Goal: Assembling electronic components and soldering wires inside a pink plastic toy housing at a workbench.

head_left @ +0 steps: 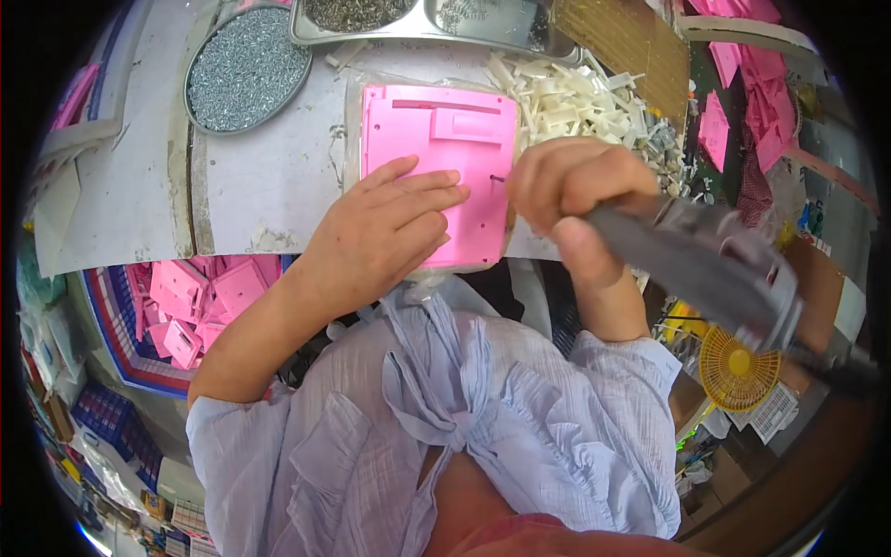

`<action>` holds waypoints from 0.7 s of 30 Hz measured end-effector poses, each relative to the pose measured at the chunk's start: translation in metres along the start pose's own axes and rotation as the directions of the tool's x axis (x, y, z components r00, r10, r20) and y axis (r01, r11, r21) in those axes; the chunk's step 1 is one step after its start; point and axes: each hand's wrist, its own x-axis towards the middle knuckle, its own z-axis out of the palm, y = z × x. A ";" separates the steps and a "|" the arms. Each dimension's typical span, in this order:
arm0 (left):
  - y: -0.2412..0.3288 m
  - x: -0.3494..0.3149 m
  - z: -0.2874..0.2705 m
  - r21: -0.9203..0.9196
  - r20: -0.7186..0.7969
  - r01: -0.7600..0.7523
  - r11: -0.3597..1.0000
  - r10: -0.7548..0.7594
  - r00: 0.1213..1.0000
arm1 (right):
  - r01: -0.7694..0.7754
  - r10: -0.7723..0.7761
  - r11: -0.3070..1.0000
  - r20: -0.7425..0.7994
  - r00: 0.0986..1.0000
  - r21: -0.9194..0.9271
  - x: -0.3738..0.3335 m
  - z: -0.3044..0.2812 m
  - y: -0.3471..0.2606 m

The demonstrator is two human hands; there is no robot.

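A pink plastic panel [394, 135] with slots and small holes lies on a clear plastic bag at the table's front edge. My left hand [380, 227] rests on its lower left part, fingers stretched out and flat. A dark power screwdriver [696, 255] is gripped in my right hand [580, 186], its body slanting away to the lower right. The thin bit sticks out from beside my fingers and meets the right part of the panel; whether a screw is under its tip is too small to tell.
A round tray of silvery screws [248, 70] and a metal tray with more small fasteners [445, 32] stand at the back. White plastic parts [575, 97] are heaped right of the panel. Below the table's left edge, a basket [116, 320] holds pink pieces. A yellow fan [740, 369] is at the right.
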 end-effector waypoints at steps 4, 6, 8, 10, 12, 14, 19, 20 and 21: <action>-0.003 -0.003 0.007 0.003 -0.025 -0.022 1.000 0.022 0.999 | 0.005 0.001 0.992 0.050 0.999 -0.124 0.004 0.001 0.003; -0.002 -0.005 0.006 -0.006 -0.011 -0.012 1.000 0.012 1.000 | -0.029 0.036 0.998 0.134 0.990 -0.055 0.009 -0.009 0.003; -0.002 -0.004 0.001 -0.009 0.001 0.006 1.000 -0.006 1.000 | -0.053 0.040 0.993 0.120 0.992 0.104 0.026 -0.025 0.000; -0.002 -0.001 0.001 -0.008 0.009 0.001 1.000 -0.001 1.000 | -0.050 0.045 0.980 0.033 0.998 0.191 0.036 -0.033 -0.002; -0.002 0.000 0.001 -0.012 0.011 0.006 1.000 -0.006 1.000 | -0.051 0.057 0.982 -0.031 0.998 0.181 0.050 -0.045 0.017; -0.002 0.000 0.001 -0.033 0.002 0.012 0.999 -0.012 1.000 | -0.045 0.044 0.994 0.012 0.999 0.104 0.052 -0.043 0.033; -0.001 0.000 0.002 -0.072 -0.008 0.037 0.997 -0.038 0.999 | -0.074 0.066 0.996 0.130 0.989 0.051 0.057 -0.045 0.044; -0.001 0.000 0.002 -0.081 -0.009 0.045 0.996 -0.046 0.999 | -0.073 0.066 0.997 0.163 0.984 0.040 0.057 -0.047 0.046; -0.002 -0.001 0.002 -0.096 -0.017 0.049 0.994 -0.051 0.999 | -0.106 0.093 0.992 0.178 0.980 0.067 0.060 -0.048 0.042</action>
